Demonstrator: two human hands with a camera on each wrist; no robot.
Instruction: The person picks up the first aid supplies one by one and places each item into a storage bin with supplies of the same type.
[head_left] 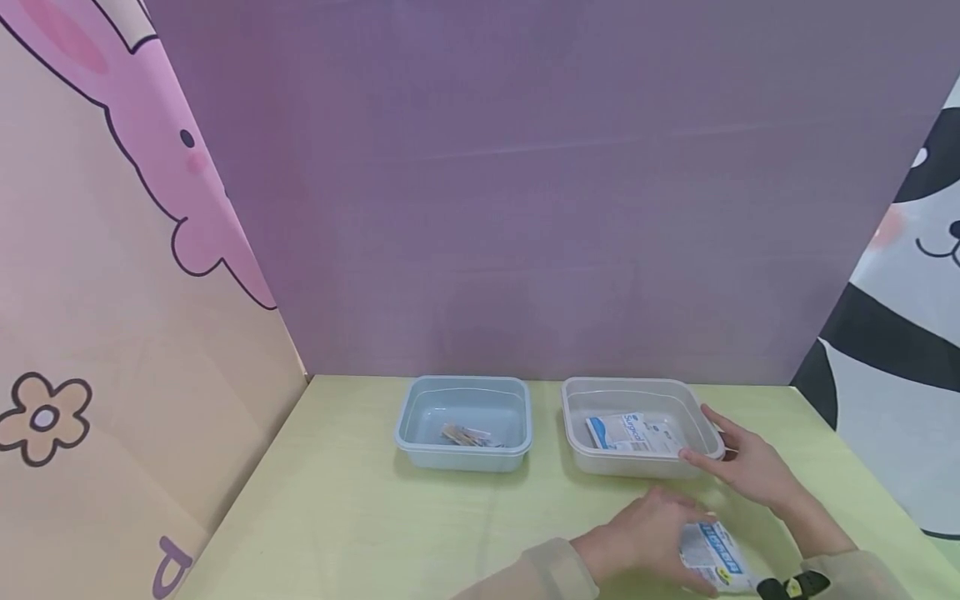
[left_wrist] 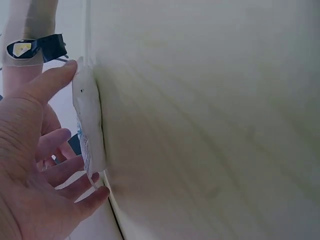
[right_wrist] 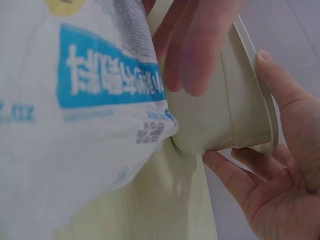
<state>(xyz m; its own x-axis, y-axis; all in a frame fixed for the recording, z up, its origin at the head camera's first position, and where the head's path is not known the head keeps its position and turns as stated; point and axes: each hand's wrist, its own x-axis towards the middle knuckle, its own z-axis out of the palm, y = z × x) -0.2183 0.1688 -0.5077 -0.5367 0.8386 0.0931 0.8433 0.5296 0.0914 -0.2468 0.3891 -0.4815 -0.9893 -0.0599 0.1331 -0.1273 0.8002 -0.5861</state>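
Note:
My left hand (head_left: 648, 533) spans a soft white packet (head_left: 716, 557) with a blue label, low over the table in front of the grey bin (head_left: 637, 465). In the left wrist view, the thumb is at one edge of that packet (left_wrist: 89, 120) and the curled fingers are around the opposite edge. My right hand (head_left: 753, 467) grips the grey bin's right end; in the right wrist view, the thumb presses on the rim (right_wrist: 270, 105) and the fingers reach below it. Flat white-and-blue packets (head_left: 630, 433) lie inside this bin.
A light blue bin (head_left: 465, 458) stands left of the grey one, with a small bundle of thin sticks (head_left: 468, 435) inside. The pale green table (head_left: 337, 508) meets a purple back panel (head_left: 525, 208). Printed side panels flank the table.

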